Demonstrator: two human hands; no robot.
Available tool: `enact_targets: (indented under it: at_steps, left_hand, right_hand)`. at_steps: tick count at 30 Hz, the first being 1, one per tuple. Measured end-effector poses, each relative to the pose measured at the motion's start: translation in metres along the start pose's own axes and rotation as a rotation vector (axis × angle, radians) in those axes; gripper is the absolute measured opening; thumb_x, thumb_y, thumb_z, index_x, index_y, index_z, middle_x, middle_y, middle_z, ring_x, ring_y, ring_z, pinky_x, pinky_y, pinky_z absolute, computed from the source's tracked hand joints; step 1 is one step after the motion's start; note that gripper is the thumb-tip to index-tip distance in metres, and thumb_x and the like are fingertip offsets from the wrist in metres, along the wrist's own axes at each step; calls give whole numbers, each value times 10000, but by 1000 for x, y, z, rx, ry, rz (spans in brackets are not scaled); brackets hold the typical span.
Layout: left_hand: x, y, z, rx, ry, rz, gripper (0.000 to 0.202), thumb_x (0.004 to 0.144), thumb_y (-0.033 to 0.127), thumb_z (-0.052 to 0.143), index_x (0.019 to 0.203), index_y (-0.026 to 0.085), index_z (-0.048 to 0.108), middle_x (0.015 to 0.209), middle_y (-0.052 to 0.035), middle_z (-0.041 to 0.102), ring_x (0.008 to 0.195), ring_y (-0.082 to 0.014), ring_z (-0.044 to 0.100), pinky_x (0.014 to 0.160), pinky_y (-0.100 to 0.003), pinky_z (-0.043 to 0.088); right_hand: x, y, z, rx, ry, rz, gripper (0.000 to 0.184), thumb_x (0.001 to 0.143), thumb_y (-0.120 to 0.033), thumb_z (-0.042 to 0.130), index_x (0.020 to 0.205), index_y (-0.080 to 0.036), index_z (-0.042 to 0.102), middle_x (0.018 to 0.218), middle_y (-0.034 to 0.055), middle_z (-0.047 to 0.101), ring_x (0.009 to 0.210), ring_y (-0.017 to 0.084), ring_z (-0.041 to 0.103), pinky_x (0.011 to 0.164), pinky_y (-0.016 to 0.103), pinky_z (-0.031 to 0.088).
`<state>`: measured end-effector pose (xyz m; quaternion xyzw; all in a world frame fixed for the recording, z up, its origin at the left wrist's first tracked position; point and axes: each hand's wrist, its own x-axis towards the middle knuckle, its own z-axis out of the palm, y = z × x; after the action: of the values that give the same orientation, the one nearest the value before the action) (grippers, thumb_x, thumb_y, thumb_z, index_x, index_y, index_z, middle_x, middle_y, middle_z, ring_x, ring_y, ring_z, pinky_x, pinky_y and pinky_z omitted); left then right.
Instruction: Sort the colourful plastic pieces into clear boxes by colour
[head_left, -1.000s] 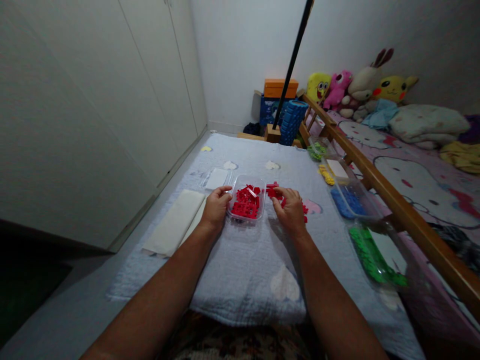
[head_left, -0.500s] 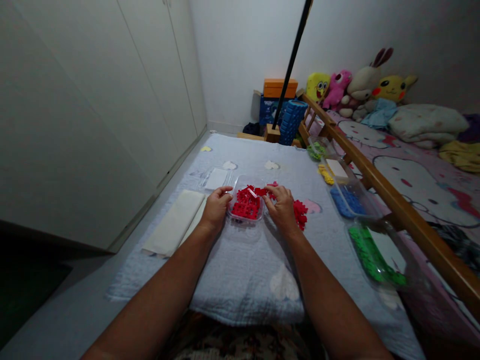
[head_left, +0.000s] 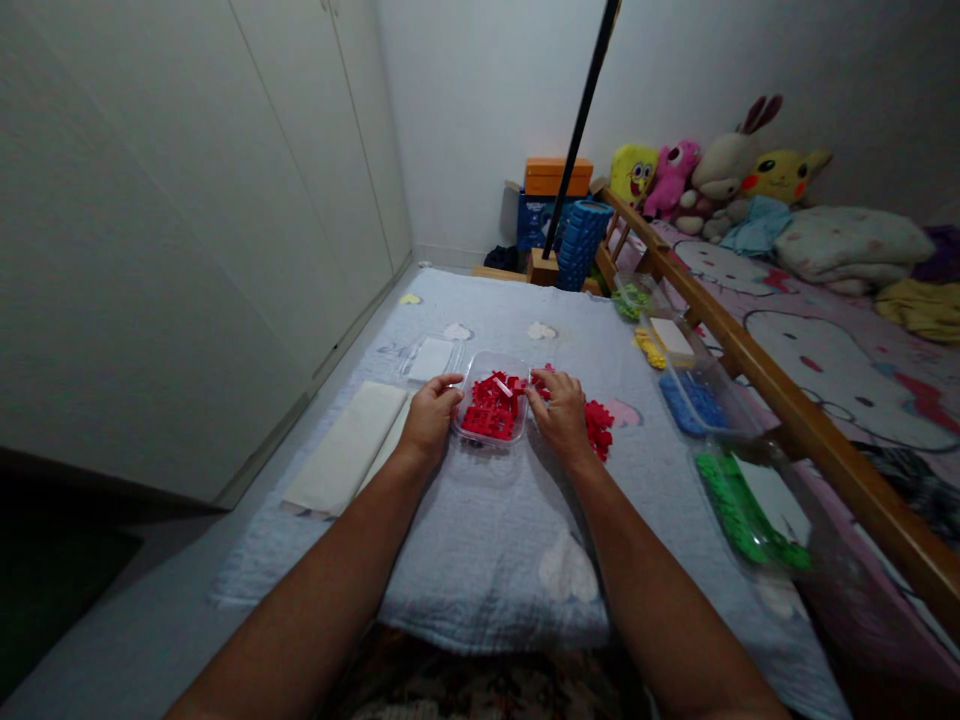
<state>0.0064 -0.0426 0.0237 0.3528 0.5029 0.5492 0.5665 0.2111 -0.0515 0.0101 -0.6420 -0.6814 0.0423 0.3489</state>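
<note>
A clear plastic box (head_left: pixel 490 437) holding several red interlocking plastic pieces (head_left: pixel 491 408) sits mid-table. My left hand (head_left: pixel 430 418) is closed on the box's left side, thumb and fingers at the rim. On the opposite side, my right hand (head_left: pixel 559 408) has its curled thumb and index finger at the right rim, close to a red piece inside. Whether the fingertips also touch that piece is hard to see. More loose red pieces (head_left: pixel 598 428) lie on the cloth beyond and beside my right hand, which partly hides them.
A clear lid (head_left: pixel 431 358) with a white label and a folded cream cloth (head_left: pixel 346 445) lie on the left. Along the right edge stand boxes of green pieces (head_left: pixel 739 505), blue pieces (head_left: pixel 694 403), yellow pieces (head_left: pixel 649 349) and light green pieces (head_left: pixel 631 301), beside a wooden bed rail (head_left: pixel 750 360).
The red piece by my right fingertips now lies lower, inside the box's right side. My right fingers have drawn slightly back to the rim. My left hand keeps its place.
</note>
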Motion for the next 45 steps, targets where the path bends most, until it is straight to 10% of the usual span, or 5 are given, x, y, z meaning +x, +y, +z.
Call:
enact_targets:
  at_steps: [14, 26, 34, 45]
  left_hand:
    - [-1, 0, -1, 7, 3, -7, 449, 553, 271, 704, 983, 144, 682, 605, 70, 532, 482, -69, 390, 480, -214, 270]
    - [-1, 2, 0, -7, -4, -5, 435, 553, 264, 712, 969, 146, 679, 618, 66, 536, 485, -68, 385, 482, -218, 268]
    - [1, 1, -1, 23, 12, -4, 429, 563, 265, 707, 975, 146, 693, 629, 57, 548, 496, -71, 389, 487, -220, 264]
    - [2, -1, -2, 22, -1, 8, 423, 564, 255, 708, 972, 149, 684, 617, 65, 537, 493, -71, 379, 492, -221, 271]
  right_hand:
    - [33, 33, -21, -395, -232, 124, 178, 886, -296, 675, 1010, -264, 798, 1054, 125, 685, 1017, 306, 558, 849, 409, 412]
    - [19, 29, -10, -374, -133, 61, 187, 914, -233, 614, 1007, -229, 776, 1074, 140, 659, 1045, 314, 502, 870, 432, 371]
    - [18, -2, -28, -127, -20, -47, 174, 931, -253, 611, 1033, -229, 749, 1069, 89, 679, 1066, 276, 524, 928, 398, 355]
    - [2, -45, -35, -64, -332, -281, 99, 894, -268, 694, 969, -227, 744, 1116, 80, 671, 1090, 272, 515, 989, 429, 350]
